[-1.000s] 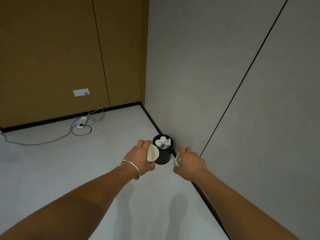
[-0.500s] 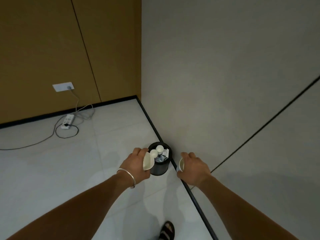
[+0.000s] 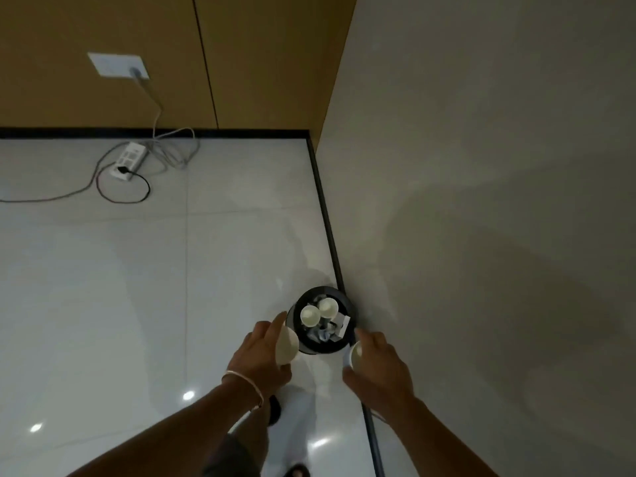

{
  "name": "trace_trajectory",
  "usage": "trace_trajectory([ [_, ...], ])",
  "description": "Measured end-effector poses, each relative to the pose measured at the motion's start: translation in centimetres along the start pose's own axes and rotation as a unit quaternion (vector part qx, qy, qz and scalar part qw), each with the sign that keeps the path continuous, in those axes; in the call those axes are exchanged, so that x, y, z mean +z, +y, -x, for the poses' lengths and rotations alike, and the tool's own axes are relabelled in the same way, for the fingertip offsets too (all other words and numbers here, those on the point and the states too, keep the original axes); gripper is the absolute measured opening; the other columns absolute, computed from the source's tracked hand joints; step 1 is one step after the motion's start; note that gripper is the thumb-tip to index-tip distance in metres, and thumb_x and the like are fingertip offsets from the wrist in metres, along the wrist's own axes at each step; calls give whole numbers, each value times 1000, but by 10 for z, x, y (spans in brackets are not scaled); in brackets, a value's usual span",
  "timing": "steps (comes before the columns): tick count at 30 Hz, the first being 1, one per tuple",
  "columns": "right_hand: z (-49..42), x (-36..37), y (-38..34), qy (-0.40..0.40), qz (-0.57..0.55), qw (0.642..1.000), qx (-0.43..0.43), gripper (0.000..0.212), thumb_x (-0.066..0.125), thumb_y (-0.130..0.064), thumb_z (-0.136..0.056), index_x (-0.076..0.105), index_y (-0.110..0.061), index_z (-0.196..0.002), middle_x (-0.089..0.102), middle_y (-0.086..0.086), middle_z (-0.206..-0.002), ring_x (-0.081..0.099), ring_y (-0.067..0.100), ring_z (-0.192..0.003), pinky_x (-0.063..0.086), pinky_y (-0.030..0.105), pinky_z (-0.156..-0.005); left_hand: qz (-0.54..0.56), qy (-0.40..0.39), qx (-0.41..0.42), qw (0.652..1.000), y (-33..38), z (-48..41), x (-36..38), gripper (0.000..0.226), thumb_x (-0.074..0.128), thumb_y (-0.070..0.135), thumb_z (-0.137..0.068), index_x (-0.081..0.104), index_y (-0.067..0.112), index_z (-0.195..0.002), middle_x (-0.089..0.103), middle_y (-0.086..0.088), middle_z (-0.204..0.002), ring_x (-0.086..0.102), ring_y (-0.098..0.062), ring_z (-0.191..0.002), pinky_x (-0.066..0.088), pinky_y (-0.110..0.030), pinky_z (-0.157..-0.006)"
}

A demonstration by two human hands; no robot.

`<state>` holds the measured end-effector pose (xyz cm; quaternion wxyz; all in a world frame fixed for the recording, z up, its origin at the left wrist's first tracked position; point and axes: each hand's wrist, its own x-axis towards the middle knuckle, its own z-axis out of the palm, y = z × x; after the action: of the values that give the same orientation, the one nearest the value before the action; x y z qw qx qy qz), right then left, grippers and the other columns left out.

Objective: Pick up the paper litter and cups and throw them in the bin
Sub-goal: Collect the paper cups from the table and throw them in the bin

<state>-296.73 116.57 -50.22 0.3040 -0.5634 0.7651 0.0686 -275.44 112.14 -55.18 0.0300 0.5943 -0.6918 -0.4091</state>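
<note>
Two binned cups [image 3: 309, 315] plus paper scraps [image 3: 323, 333] sit in bin [image 3: 323, 290]; left hand [image 3: 261, 356] grips left cup [image 3: 287, 346], right hand [image 3: 382, 370] grips right cup [image 3: 356, 354], neither dropped yet.

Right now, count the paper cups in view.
4. One cup in the left hand, second cup in the right hand, two cups inside the bin. Others may be buried.

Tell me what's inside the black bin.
The bin holds a white cup, a second cup and crumpled paper litter. Anything beneath them, and the bin's bottom, is covered.
</note>
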Motion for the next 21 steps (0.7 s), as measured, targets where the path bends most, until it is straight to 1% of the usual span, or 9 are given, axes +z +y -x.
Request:
trace_trajectory([
  [2, -58, 22, 6, -8, 1, 1000, -3, 72, 61, -41, -85, 24, -30, -146, 36, -4, -139, 46, 15, -117, 48, 27, -90, 16, -3, -23, 1000, -24, -49, 24, 95, 74, 35, -73, 15, 30, -148, 36, 5, -133, 43, -15, -117, 47, -24, -90],
  [4, -92, 32, 11, 9, -1, 1000, -3, 73, 64, -43, -85, 24, -30, -145, 37, -5, -138, 47, 14, -117, 49, 25, -88, 23, 0, -25, 999, -34, -78, 39, 91, 73, 35, -73, 19, 29, -146, 36, 5, -133, 44, -14, -115, 47, -22, -88],
  [6, -143, 58, 23, 10, -2, 1000, -7, 75, 67, -43, -84, 26, -28, -146, 39, -4, -138, 46, 15, -120, 50, 26, -89, 34, -3, -33, 999, -50, -117, 72, 87, 73, 36, -72, 24, 29, -143, 37, 5, -132, 45, -13, -112, 47, -22, -86],
  [9, -218, 101, 43, 7, 7, 1000, -4, 76, 67, -43, -84, 27, -25, -146, 41, -1, -140, 44, 18, -124, 49, 29, -91, 74, 14, -40, 996, -65, -172, 127, 77, 75, 33, -70, 35, 29, -136, 43, 6, -127, 49, -13, -109, 40, -15, -78],
  [10, -240, 117, 49, 4, 12, 1000, -11, 76, 67, -43, -85, 27, -24, -146, 41, -1, -140, 43, 18, -126, 47, 29, -92, 85, 23, -47, 995, -70, -188, 146, 75, 75, 32, -70, 36, 28, -134, 45, 6, -127, 50, -14, -109, 40, -16, -79],
  [13, -296, 163, 70, -6, 46, 997, -55, 76, 69, -42, -84, 30, -21, -146, 42, 1, -142, 39, 19, -131, 42, 27, -97, 100, 25, -69, 992, -86, -231, 198, 78, 75, 33, -70, 34, 27, -136, 44, 3, -130, 47, -17, -116, 46, -27, -89],
  [16, -332, 199, 91, -22, 83, 992, -90, 84, 74, -42, -80, 30, -18, -147, 41, 6, -143, 39, 23, -131, 38, 30, -103, 73, 15, -58, 996, -100, -257, 239, 80, 75, 34, -69, 36, 25, -139, 45, 2, -132, 40, -20, -122, 39, -29, -96],
  [18, -345, 215, 103, -30, 98, 989, -105, 88, 77, -44, -77, 33, -16, -148, 41, 8, -144, 39, 27, -132, 36, 35, -105, 21, 23, -27, 999, -105, -264, 257, 80, 77, 36, -66, 42, 22, -136, 49, 0, -130, 41, -24, -123, 34, -32, -98],
  [21, -356, 231, 118, -21, 94, 988, -121, 87, 81, -43, -71, 42, -14, -143, 44, 12, -142, 42, 32, -130, 40, 42, -103, -17, 62, -1, 998, -108, -274, 277, 78, 82, 34, -57, 53, 16, -127, 56, -5, -123, 50, -31, -118, 45, -43, -94],
])
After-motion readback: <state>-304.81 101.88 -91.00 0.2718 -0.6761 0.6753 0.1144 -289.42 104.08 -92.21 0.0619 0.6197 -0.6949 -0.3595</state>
